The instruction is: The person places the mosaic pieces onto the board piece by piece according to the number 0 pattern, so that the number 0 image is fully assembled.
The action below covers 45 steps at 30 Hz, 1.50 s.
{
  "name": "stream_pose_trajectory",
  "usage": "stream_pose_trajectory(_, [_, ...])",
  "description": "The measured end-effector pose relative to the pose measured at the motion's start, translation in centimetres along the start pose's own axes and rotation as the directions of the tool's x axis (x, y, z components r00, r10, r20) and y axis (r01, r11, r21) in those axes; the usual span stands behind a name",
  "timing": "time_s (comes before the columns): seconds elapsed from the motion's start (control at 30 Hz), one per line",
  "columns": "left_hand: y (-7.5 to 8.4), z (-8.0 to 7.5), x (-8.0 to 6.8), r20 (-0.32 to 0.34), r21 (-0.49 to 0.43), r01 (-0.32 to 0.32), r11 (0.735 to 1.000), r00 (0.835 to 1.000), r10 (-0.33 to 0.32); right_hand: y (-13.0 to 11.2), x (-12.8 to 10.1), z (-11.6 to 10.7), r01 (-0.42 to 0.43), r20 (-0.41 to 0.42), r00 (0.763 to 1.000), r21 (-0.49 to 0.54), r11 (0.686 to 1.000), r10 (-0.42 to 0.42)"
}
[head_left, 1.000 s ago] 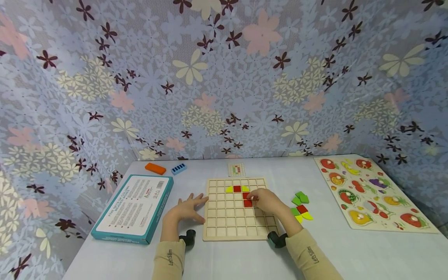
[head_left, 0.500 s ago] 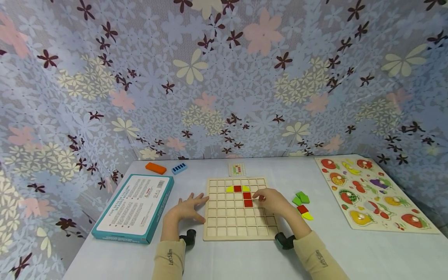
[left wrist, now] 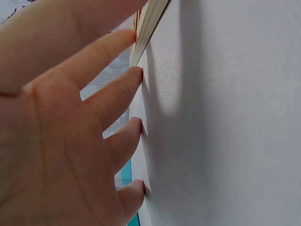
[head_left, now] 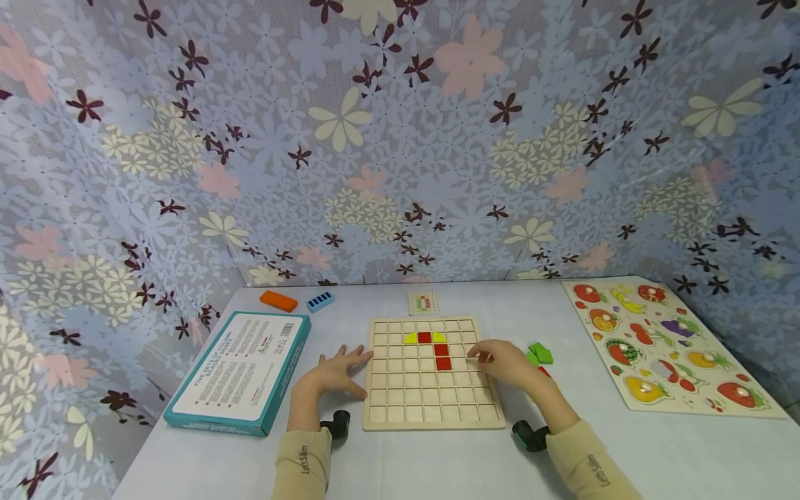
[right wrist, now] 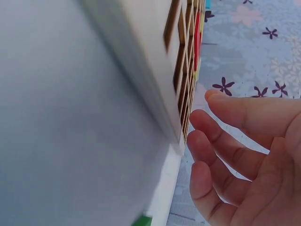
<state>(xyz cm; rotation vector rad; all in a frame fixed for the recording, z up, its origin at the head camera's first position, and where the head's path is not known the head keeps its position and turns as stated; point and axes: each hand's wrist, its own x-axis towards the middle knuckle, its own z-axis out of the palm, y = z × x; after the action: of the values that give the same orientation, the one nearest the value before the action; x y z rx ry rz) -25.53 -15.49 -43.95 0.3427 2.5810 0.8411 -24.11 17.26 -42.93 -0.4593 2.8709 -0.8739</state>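
1. At the table's [head_left: 437, 458] centre lies the wooden grid board [head_left: 431, 410], a square tray of small compartments; all positions below are referenced to it.
2. Left hand [head_left: 334, 375]: rests flat on the table against the board's left edge, fingers spread and straight, holding nothing. The left wrist view shows the fingertips [left wrist: 136, 73] pressed to the table surface, with the board's edge just above the forefinger.
3. Right hand [head_left: 506, 362]: rests over the board's right edge, fingers loosely bent and apart, nothing between them. The right wrist view shows the fingers [right wrist: 221, 141] clear of the board's rim and holding nothing.
4. Tiles seated in the board: a red square tile [head_left: 424, 337] in the second row, flanked on each side by a yellow quarter-round tile [head_left: 410, 339]; two more red tiles [head_left: 442, 356] stacked in the rows below, one column to the right.
5. Loose pieces: green tiles [head_left: 540, 352] lie on the table just right of the board, beside the right hand; a red piece is partly hidden behind that hand.
6. Pattern card [head_left: 423, 303]: just beyond the board's far edge.
7. Teal box [head_left: 240, 371]: left of the board, well apart from it, beyond the left hand.
8. Orange block [head_left: 278, 301] and blue block [head_left: 319, 301]: far left of the board, near the table's back edge.
9. Fruit puzzle board [head_left: 662, 347]: well right of the board.
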Motion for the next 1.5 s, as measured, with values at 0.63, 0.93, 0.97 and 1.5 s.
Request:
stream_pose_trajectory(0.63, [0.1, 0.0, -0.2, -0.001, -0.016, -0.001, 1.000, 1.000, 0.001, 2.5, -2.0, -2.1, -0.116, 0.005, 0.993, 0.057, 0.992, 0.116])
stream_pose_trajectory(0.93, [0.2, 0.1, -0.1, -0.002, 0.004, 0.002, 1.000, 1.000, -0.002, 4.3, -2.6, -3.2, -0.136, 0.016, 0.991, 0.068, 0.988, 0.136])
stream_pose_trajectory(0.97, [0.1, 0.1, -0.1, 0.000, 0.001, 0.002, 1.000, 1.000, -0.002, 4.6, -2.7, -3.3, -0.145, 0.021, 0.989, 0.076, 0.987, 0.143])
stream_pose_trajectory(1.5, [0.0, 0.0, 0.0, 0.001, -0.001, 0.000, 1.000, 1.000, 0.000, 7.4, -3.7, -4.5, -0.205, 0.057, 0.978, 0.105, 0.973, 0.199])
